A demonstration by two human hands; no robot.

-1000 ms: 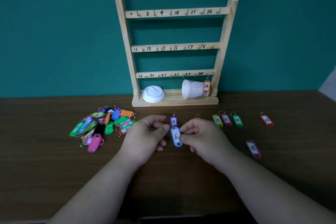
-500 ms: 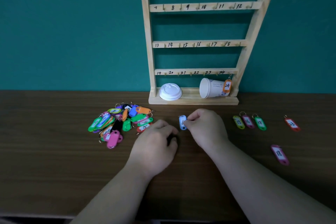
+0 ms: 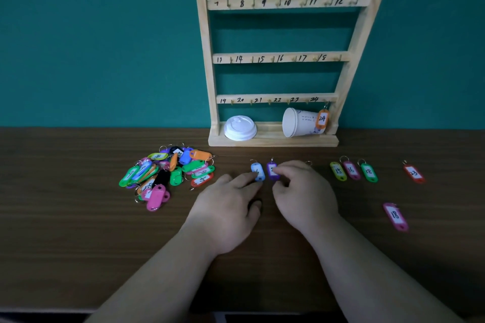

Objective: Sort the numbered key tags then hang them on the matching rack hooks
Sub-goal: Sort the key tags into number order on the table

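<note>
On the wood-grain table (image 3: 78, 244), the left hand (image 3: 225, 212) touches a rounded blue plastic tag (image 3: 257, 171) with straight fingers (image 3: 246, 179); the right hand (image 3: 304, 196) pinches the purple tag (image 3: 271, 172) beside it.

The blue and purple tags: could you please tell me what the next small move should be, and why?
Probably release both and send the left hand to the pile: the blue tag under its fingers and the purple tag pinched by the right hand already lie side by side.

Before my left hand (image 3: 225, 215), the blue plastic tag (image 3: 257, 171) lies just left of the purple plastic tag (image 3: 271, 172); the pale wooden rack (image 3: 273, 140) stands behind them.
</note>
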